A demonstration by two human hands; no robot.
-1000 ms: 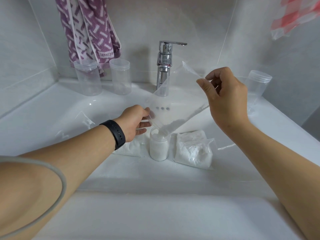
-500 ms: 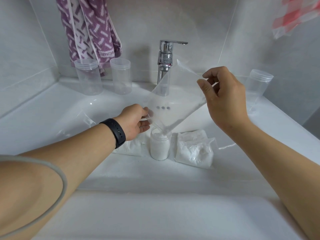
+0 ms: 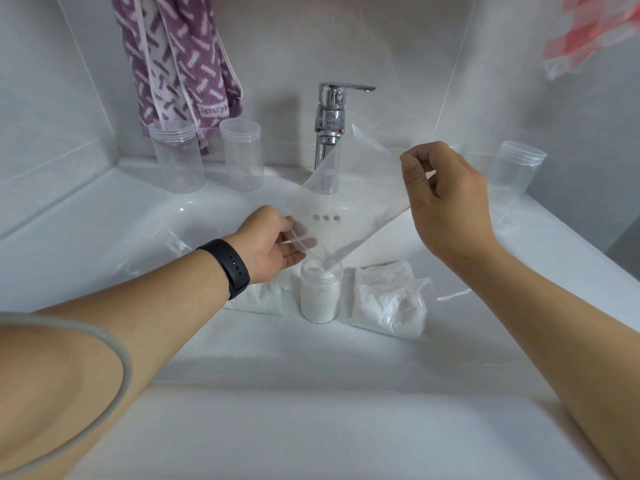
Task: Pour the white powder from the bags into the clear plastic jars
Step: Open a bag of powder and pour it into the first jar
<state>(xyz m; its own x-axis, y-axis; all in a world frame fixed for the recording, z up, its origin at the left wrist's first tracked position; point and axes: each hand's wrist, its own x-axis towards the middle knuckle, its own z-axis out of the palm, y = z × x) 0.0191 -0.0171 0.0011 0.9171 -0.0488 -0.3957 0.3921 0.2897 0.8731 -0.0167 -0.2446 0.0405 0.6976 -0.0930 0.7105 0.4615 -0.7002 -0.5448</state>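
A clear plastic bag [image 3: 349, 199] hangs tilted over the sink, its lower corner dipping into the mouth of a clear jar [image 3: 319, 294] that is nearly full of white powder. My left hand [image 3: 268, 245] pinches the bag's lower left edge just above the jar. My right hand [image 3: 446, 202] holds the bag's upper right corner higher up. The bag looks almost empty. A full bag of white powder [image 3: 391, 301] lies right of the jar, and another powder bag [image 3: 258, 297] lies left of it, partly hidden by my left wrist.
Two empty clear jars [image 3: 178, 155] [image 3: 241, 154] stand at the back left of the white sink [image 3: 104, 216], and a third empty jar [image 3: 512, 180] stands at the back right. A chrome tap [image 3: 329, 123] rises behind the bag. A purple towel [image 3: 176, 60] hangs above.
The last powder has slid out of the bag into the jar, and the bag's lower corner has sunk into the jar's mouth. Both hands stayed nearly in place.
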